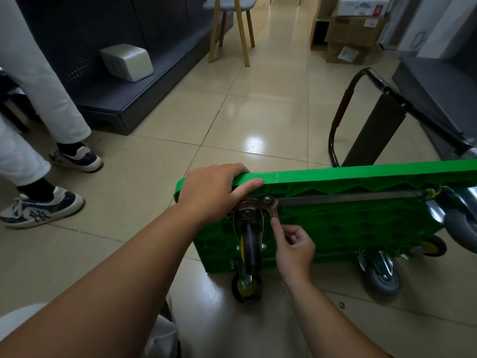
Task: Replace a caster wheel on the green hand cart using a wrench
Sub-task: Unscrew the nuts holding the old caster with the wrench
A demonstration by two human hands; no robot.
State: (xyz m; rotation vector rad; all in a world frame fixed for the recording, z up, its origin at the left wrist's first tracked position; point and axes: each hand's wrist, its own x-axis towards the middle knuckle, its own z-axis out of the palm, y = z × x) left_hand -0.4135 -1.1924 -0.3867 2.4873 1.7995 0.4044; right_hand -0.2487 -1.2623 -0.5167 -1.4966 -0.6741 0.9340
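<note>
The green hand cart [361, 223] stands on its long edge on the tiled floor, underside facing me. My left hand [214, 192] grips its top left corner, thumb on the underside. A black caster wheel [249, 248] with a metal fork hangs from its mounting plate at that corner. A small wrench [271, 206] sits on a bolt of the plate, and my right hand [294, 248] pinches the wrench's lower end with thumb and forefinger. A loose yellow-hubbed wheel [246, 286] lies on the floor under the cart.
Grey casters [384, 277] show at the cart's lower right, a large one [462, 223] at the right edge. The black folded handle [343, 112] rests behind. A person's legs and sneakers [41, 210] stand left. A small nut [341, 304] lies on the floor. Stool and boxes stand far back.
</note>
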